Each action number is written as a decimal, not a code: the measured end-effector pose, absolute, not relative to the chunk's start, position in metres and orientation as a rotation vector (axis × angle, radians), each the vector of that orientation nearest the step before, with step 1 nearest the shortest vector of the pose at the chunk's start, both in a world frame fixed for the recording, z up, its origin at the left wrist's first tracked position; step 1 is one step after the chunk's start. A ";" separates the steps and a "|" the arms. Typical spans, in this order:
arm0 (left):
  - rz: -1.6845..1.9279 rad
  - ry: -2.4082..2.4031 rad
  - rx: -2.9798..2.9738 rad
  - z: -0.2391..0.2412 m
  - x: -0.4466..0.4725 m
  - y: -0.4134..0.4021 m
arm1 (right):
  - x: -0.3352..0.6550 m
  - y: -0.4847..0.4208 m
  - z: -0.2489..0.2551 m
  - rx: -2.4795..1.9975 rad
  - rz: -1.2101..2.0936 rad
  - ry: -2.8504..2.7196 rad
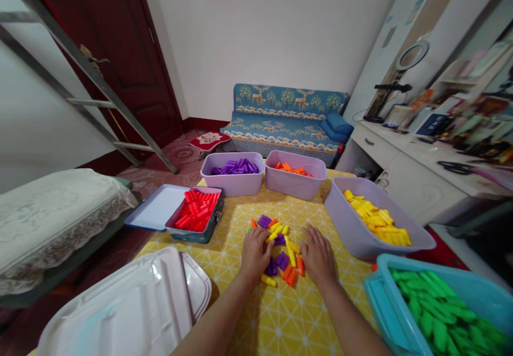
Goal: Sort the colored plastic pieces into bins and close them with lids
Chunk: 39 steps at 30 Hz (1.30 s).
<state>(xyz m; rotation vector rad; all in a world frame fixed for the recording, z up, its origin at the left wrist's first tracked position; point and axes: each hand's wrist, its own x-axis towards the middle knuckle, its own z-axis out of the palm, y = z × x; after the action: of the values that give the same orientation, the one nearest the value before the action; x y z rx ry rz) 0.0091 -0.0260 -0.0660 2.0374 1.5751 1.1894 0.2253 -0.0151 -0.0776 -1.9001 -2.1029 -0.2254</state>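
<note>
A loose pile of small tube-shaped plastic pieces in yellow (290, 254), purple (282, 260) and orange (289, 276) lies on the yellow patterned tablecloth (276, 318). My left hand (255, 250) rests over the pile's left side, its fingers apart and curved onto the pieces beside a yellow one (274, 234). What lies under those fingertips is partly hidden. On the pile's right edge, my right hand (320, 253) lies on the cloth with fingers spread, holding nothing, close to an orange piece (300, 265). A bit of green shows past my left fingers.
Around the pile stand a tin (194, 237) of red pieces, lilac tubs of purple (234, 186), orange (296, 185) and yellow pieces (352, 233), and a turquoise tub (379, 292) of green ones. White lids (132, 313) lie at front left. A sofa (288, 115) is beyond.
</note>
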 end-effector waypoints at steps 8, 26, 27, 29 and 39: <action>1.211 1.499 2.063 -0.064 0.009 -0.029 | 0.227 -0.015 -0.078 -1.871 -0.208 -2.112; 0.921 1.337 2.352 -0.050 0.010 -0.032 | 0.226 -0.015 -0.078 -1.894 -0.144 -2.085; 0.936 1.341 2.342 -0.051 0.011 -0.032 | 0.226 -0.015 -0.078 -1.891 -0.143 -2.083; 0.973 1.346 2.326 -0.052 0.011 -0.032 | 0.226 -0.015 -0.078 -1.887 -0.141 -2.078; 1.104 1.323 2.312 -0.052 0.010 -0.035 | 0.225 -0.017 -0.076 -1.881 -0.146 -2.071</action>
<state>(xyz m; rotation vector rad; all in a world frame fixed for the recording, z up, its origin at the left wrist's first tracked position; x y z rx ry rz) 0.0100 -0.0353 -0.0522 2.3118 1.3234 1.1036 0.2251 -0.0166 -0.0756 -1.8807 -2.0710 -0.1462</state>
